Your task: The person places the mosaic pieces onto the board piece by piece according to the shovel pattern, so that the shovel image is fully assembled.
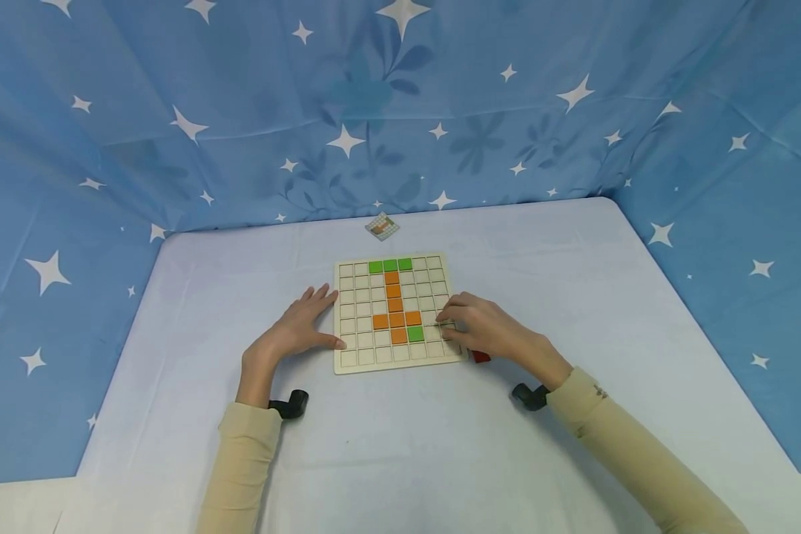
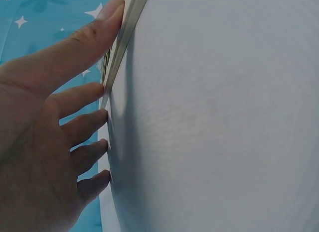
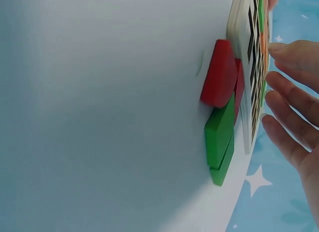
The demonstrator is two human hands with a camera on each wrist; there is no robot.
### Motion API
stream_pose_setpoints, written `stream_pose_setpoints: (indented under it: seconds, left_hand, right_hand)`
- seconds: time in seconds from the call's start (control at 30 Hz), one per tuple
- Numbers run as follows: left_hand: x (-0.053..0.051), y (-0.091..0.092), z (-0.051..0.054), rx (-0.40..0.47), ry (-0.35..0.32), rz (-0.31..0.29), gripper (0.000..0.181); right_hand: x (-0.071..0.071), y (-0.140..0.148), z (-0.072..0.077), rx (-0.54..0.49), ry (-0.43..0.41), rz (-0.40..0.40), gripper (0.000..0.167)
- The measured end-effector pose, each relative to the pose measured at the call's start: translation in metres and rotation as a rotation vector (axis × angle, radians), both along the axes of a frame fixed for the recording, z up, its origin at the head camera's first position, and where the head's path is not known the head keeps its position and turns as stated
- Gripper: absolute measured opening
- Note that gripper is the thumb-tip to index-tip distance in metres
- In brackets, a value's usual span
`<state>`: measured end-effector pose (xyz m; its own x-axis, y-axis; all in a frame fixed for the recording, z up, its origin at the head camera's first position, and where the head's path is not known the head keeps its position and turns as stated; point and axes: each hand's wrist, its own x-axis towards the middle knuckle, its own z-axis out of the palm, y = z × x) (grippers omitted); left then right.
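A pale square grid board lies on the table with orange tiles in a column and short crossing row. Three green tiles sit along its top row, and another green tile lower down. My left hand is spread at the board's left side, its thumb resting on the edge. Over the board's right part hovers my right hand, fingers loosely bent; no piece shows between them. Beside the board below that hand lie red blocks and green blocks, mostly hidden in the head view.
A small pattern card lies beyond the board's far edge. White cloth covers the table. Blue star-patterned curtains hang at the back and both sides. A black strap-mounted camera is on each wrist.
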<state>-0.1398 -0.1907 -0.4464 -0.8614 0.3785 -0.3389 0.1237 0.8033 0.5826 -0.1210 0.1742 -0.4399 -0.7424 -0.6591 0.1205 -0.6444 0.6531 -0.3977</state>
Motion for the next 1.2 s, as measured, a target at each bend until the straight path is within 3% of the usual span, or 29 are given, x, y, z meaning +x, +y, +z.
stream_pose_setpoints:
  seconds: [0.23,0.47,0.93,1.2]
  left_hand:
    - [0.000,0.001,0.000,-0.004,-0.002,0.002,0.105]
    - [-0.001,0.001,-0.001,-0.006,-0.004,-0.002,0.106]
    - [0.000,0.001,-0.001,-0.016,-0.008,0.002,0.107]
    - [0.000,0.000,-0.002,-0.010,0.002,-0.005,0.107]
  right_hand:
    - [0.004,0.012,0.000,-0.014,0.001,-0.032,0.020]
    - [0.009,0.025,-0.001,-0.009,-0.054,-0.096,0.018]
    - [0.015,0.045,-0.006,0.004,-0.031,-0.130,0.020]
    - [0.017,0.057,-0.007,0.013,-0.066,-0.177,0.021]
